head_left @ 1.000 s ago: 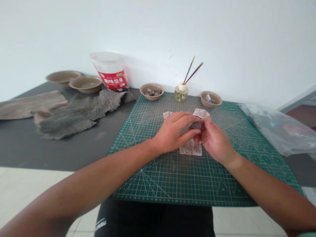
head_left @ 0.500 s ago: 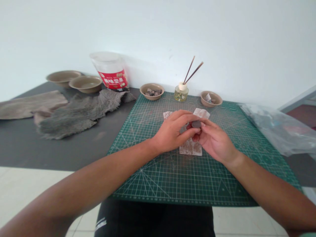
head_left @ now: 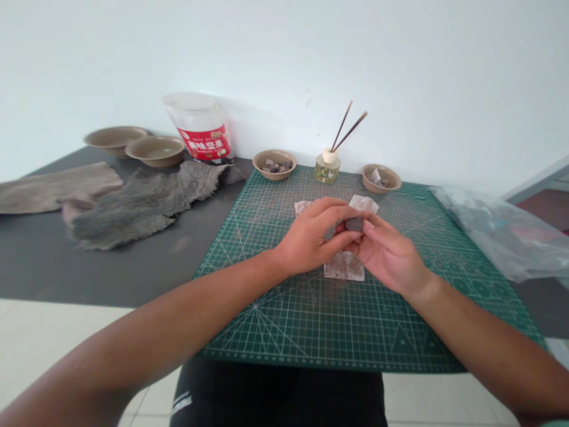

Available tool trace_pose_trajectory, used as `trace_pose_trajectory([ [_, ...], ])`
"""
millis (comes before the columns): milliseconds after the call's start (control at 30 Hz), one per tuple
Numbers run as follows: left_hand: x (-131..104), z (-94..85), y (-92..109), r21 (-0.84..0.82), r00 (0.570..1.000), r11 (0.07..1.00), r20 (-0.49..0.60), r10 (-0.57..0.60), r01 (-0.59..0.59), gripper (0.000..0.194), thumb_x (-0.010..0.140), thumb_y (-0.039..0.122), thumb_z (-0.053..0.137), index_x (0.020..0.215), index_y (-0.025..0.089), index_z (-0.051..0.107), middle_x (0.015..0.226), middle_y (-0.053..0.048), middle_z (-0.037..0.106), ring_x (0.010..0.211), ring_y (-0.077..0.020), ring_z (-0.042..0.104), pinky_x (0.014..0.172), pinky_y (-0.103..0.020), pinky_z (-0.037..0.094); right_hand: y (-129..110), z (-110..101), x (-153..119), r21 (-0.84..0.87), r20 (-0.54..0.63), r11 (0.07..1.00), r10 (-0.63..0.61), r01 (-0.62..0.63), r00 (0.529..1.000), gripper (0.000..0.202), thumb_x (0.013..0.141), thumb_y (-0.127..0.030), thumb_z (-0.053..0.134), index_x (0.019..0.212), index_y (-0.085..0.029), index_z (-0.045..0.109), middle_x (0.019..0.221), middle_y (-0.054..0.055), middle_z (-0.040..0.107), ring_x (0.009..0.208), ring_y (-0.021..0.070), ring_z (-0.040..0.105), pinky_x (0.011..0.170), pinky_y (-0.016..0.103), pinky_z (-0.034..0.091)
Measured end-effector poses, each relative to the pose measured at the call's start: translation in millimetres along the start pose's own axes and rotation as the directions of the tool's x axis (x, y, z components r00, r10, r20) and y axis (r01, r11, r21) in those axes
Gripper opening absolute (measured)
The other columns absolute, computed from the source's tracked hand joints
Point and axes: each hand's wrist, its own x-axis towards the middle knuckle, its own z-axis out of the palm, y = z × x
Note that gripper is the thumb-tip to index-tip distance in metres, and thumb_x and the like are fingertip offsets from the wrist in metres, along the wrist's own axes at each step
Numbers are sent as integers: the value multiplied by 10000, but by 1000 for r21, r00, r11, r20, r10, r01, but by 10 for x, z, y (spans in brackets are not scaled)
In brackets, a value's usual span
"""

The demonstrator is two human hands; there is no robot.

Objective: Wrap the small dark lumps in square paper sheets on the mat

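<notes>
A small dark grey stone point(head_left: 354, 223) with a rounded outline is pinched between both hands, above the middle of the cutting mat. My left hand point(head_left: 311, 234) comes from the left, its thumb below the stone and its index finger above. From the other side my right hand point(head_left: 389, 252) has its thumb and fingers closed at the stone's right edge. Under the hands lies a white paper tissue point(head_left: 344, 268) with brown stains, partly covered by them. Another bit of crumpled tissue point(head_left: 364, 203) shows behind the fingers.
On the green cutting mat point(head_left: 275, 320) a bowl of stones point(head_left: 274, 176), a reed diffuser point(head_left: 328, 169) and a small bowl with paper point(head_left: 381, 188) stand along the wall. Grey cloths point(head_left: 128, 207), two bowls point(head_left: 155, 160) and a plastic tub point(head_left: 204, 139) are left; a plastic bag point(head_left: 511, 237) right.
The stone has turned slightly between the fingers, and the right fingers have shifted a little. Both hands otherwise stay in the same place.
</notes>
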Motion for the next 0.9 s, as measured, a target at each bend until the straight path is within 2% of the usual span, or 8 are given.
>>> trace_pose_trajectory([
  [333,-5,13,-29,15,999,999,-1,45,-45,296,924,228,642,1214,194,597,1155,-77,652,1087,-180,616,931,-339,515,-39,21,9,52,-28,998,22,-21,999,94,903,-273,623,994,-259,640,963,5,671,924,153,649,848,308,552],
  [600,-9,-4,3,40,1000,999,-6,30,-30,292,924,247,644,1208,200,597,1165,-80,659,1094,-194,616,942,-362,511,-43,9,8,83,-22,996,41,-39,999,97,899,-261,614,994,-264,635,953,-5,674,879,133,649,808,276,550],
  [900,-5,-13,20,32,999,999,-27,19,-19,251,927,252,634,1171,198,604,1152,-79,666,1081,-194,622,933,-362,515,-46,7,4,57,-51,997,54,-51,997,132,890,-283,615,1021,-274,629,967,1,684,863,152,661,773,300,563],
])
